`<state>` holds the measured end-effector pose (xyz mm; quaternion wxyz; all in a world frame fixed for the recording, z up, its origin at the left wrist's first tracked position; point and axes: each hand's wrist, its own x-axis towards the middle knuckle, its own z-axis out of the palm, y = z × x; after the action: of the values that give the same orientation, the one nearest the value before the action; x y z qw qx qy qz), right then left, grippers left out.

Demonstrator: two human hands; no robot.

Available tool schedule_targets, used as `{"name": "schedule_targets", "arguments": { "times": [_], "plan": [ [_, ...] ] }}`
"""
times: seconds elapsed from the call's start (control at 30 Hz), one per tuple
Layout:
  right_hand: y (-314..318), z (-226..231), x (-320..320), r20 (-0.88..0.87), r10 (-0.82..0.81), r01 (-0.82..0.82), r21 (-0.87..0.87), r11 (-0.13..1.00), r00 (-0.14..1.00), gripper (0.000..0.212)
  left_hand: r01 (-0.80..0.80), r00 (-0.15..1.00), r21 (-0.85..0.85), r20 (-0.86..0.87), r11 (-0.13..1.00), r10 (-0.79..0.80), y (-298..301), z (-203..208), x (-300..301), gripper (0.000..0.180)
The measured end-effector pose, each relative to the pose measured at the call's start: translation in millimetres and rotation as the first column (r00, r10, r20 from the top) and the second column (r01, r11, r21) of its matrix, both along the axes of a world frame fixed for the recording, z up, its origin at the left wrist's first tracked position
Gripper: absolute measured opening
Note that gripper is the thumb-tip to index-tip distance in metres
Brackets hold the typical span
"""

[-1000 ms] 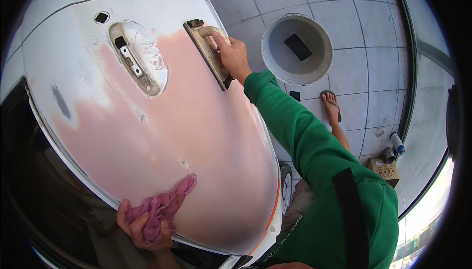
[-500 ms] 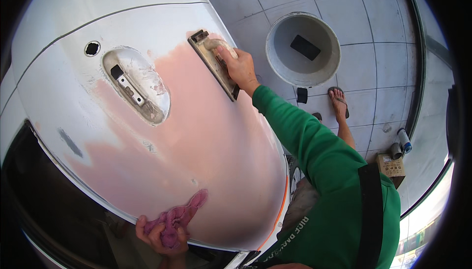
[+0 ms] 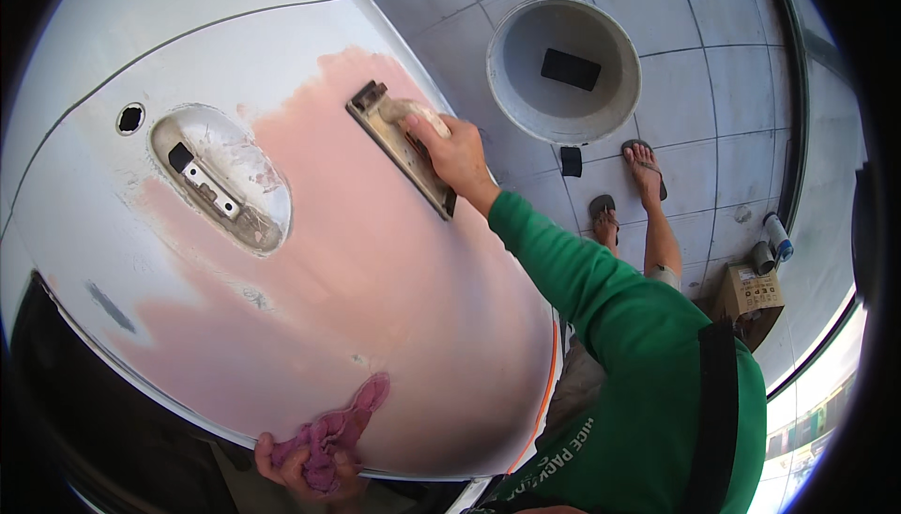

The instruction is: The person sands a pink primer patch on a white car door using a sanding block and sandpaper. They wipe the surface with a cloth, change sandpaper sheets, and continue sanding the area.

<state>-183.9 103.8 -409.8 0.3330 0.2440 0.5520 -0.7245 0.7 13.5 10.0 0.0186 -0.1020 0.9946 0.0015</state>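
My right hand grips the curved handle of a hand sanding block. Its long flat base lies against the car door panel, on a broad pinkish patch that spreads over the white paint. At the lower edge of the panel, by the dark window, my left hand is closed round a crumpled purple cloth. One end of the cloth lies on the pink surface. Away to the left of the sanding block is the door-handle recess, with a bare metal bracket in it and a round hole beside it.
A grey bucket stands on the tiled floor, a black rectangular block inside it. Near its base lies a small black piece. At the right are a cardboard box and a spray can. Orange tape edges the panel.
The sanding block in my right hand has moved down the panel, farther from the top seam. My view has shifted a little. The left hand still holds the cloth by the panel edge.
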Motion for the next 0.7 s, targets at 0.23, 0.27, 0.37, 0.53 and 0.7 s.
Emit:
{"name": "schedule_targets", "arguments": {
  "times": [0.23,0.27,0.37,0.53,0.7],
  "plan": [
    [36,25,95,0.104,0.09,-0.079,-0.113,0.99,0.991,0.055,-0.038,0.996,-0.051,0.082,0.998,0.042,2,8,-3,0.036],
    [50,46,146,0.089,0.029,-0.02,-0.101,0.995,0.996,0.048,-0.043,0.995,-0.047,0.083,0.998,0.047,4,8,-2,0.036],
    [68,68,192,0.168,0.014,0.009,-0.135,0.991,0.986,0.043,-0.043,0.996,-0.055,0.079,0.998,0.048,5,12,3,0.036],
    [15,-35,38,0.059,-0.01,0.01,0.002,1.0,0.998,0.064,0.004,0.999,-0.036,0.034,0.999,-0.003,-3,2,-8,0.037],
    [30,-20,75,0.201,0.005,0.021,-0.128,0.992,0.98,0.06,0.018,0.997,-0.077,0.074,0.997,-0.012,-4,8,-8,0.038]
  ]
}}
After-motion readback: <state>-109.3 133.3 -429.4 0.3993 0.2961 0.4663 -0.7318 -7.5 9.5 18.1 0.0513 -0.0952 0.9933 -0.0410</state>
